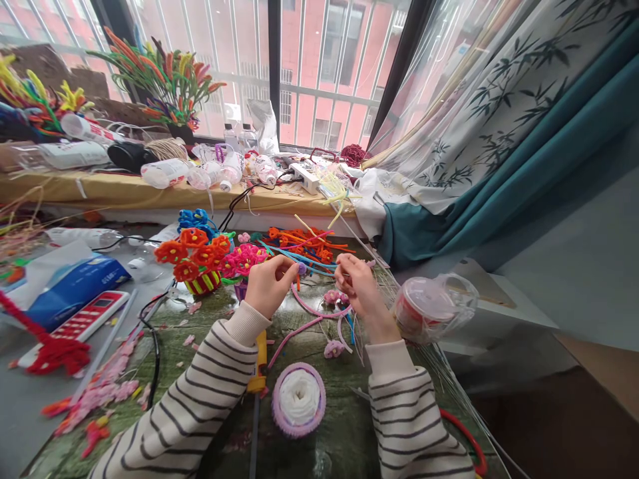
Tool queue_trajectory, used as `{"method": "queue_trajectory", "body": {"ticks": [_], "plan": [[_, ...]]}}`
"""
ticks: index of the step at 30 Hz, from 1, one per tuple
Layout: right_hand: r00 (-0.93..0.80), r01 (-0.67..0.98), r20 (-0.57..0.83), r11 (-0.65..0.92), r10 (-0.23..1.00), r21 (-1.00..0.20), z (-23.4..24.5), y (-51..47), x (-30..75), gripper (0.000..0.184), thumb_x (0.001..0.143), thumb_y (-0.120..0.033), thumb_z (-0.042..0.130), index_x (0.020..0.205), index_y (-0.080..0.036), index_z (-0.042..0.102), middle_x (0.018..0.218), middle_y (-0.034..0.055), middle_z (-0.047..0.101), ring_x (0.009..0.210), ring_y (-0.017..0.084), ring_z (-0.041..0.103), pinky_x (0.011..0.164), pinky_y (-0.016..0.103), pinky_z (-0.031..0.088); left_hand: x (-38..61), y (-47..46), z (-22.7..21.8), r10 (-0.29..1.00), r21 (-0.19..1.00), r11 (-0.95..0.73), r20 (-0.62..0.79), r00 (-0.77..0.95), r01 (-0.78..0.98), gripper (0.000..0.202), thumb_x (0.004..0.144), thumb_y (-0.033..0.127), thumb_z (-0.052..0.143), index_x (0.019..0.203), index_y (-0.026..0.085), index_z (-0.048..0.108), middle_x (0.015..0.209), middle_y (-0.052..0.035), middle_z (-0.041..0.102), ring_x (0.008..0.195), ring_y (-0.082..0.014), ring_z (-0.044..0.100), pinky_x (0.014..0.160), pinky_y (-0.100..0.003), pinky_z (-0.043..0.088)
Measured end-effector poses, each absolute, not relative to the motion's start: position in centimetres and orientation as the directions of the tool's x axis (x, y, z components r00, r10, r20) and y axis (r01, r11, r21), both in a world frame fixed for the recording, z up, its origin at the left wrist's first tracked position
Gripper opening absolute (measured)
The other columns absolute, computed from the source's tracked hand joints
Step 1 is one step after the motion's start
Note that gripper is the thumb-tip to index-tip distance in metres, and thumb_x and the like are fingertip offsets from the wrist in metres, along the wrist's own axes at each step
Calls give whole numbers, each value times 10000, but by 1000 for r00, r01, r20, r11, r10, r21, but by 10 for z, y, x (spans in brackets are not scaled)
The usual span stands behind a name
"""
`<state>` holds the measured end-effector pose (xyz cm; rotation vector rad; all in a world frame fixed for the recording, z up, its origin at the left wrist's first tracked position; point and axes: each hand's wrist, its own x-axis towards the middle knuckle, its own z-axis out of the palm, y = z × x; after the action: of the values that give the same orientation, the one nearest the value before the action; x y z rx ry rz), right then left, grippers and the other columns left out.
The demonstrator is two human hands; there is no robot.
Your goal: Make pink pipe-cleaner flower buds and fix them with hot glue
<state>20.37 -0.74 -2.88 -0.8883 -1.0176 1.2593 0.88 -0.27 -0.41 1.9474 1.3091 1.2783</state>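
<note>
My left hand [272, 285] is closed in a pinch over the table, with a small purple tip showing at the fingertips. From just below those fingers a pink pipe cleaner [312, 310] curves down and across toward my right hand [363, 293]. My right hand is closed too, thumb against fingers and slightly blurred; what it pinches is too small to make out. Below and between the hands stands a round pot with a fuzzy lilac rim [276, 406] and a white coiled filling [299, 397]. Pale pink pipe-cleaner flowers [333, 348] lie near my right hand.
Behind the hands stand orange pipe-cleaner flowers [192, 249] in a striped pot, pink flowers [244, 259] and loose orange stems [304, 245]. A lidded tub in plastic [424, 309] sits at right. Left are a red-and-white calculator [90, 316] and a blue packet [74, 286].
</note>
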Motion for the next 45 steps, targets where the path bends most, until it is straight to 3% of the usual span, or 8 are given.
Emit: {"method": "queue_trajectory", "body": {"ticks": [3, 7, 16, 23, 28, 36, 40, 45], "plan": [[-22, -181, 92, 87, 995, -980, -34, -6, 198, 274, 779, -443, 716, 823, -184, 636, 484, -67, 501, 337, 66, 335, 342, 200, 273, 10, -3, -3, 887, 775, -454, 442, 137, 440, 213, 828, 347, 595, 706, 180, 647, 576, 12, 664, 521, -125, 588, 502, -210, 430], [-93, 124, 238, 249, 967, -961, -32, -7, 189, 335, 785, -455, 706, 992, -192, 706, 749, 21, 670, 661, 156, 614, 587, 251, 470, 12, -4, -5, 882, 782, -471, 434, 186, 408, 229, 838, 364, 583, 729, 174, 647, 591, 3, 674, 508, -123, 597, 504, -210, 459], [-98, 243, 360, 373, 928, -895, -30, -13, 185, 325, 862, -475, 618, 719, -183, 626, 581, -13, 572, 521, 123, 514, 529, 249, 398, 13, -1, -11, 873, 788, -486, 421, 246, 378, 216, 823, 357, 594, 715, 178, 650, 554, 14, 664, 487, -119, 593, 466, -198, 452], [217, -257, 249, 301, 944, -918, -33, -5, 185, 393, 821, -493, 597, 626, -214, 402, 498, -79, 359, 415, 71, 290, 405, 209, 240, 12, -2, -11, 876, 790, -482, 415, 247, 380, 219, 824, 359, 595, 704, 183, 645, 543, 21, 653, 477, -112, 580, 451, -190, 435], [289, -273, 222, 302, 931, -913, -33, -2, 197, 438, 826, -480, 522, 599, -233, 241, 467, -117, 186, 397, 72, 143, 389, 217, 209, 12, -2, -11, 880, 796, -472, 406, 245, 379, 221, 820, 358, 593, 696, 182, 642, 543, 19, 652, 482, -115, 584, 460, -194, 436], [165, 7, 278, 281, 946, -960, -39, -3, 186, 194, 733, -369, 694, 732, -184, 635, 605, -30, 554, 513, 101, 447, 484, 225, 338, 12, -1, -13, 882, 803, -468, 402, 246, 369, 234, 826, 384, 588, 719, 183, 638, 550, 15, 648, 472, -114, 567, 453, -198, 433], [-43, 264, 306, 306, 951, -915, -41, -6, 182, 214, 799, -405, 634, 821, -194, 658, 689, 1, 629, 588, 136, 543, 554, 247, 417, 11, 0, -15, 878, 797, -475, 399, 266, 373, 228, 825, 378, 588, 734, 176, 641, 571, 6, 656, 468, -111, 561, 450, -197, 433], [-99, 318, 348, 361, 932, -877, -39, -9, 182, 243, 816, -436, 628, 791, -194, 626, 714, 17, 646, 639, 154, 580, 592, 255, 454, 12, 1, -17, 868, 781, -489, 391, 304, 390, 237, 828, 383, 574, 739, 173, 636, 588, 1, 659, 458, -109, 556, 450, -199, 423]]}}
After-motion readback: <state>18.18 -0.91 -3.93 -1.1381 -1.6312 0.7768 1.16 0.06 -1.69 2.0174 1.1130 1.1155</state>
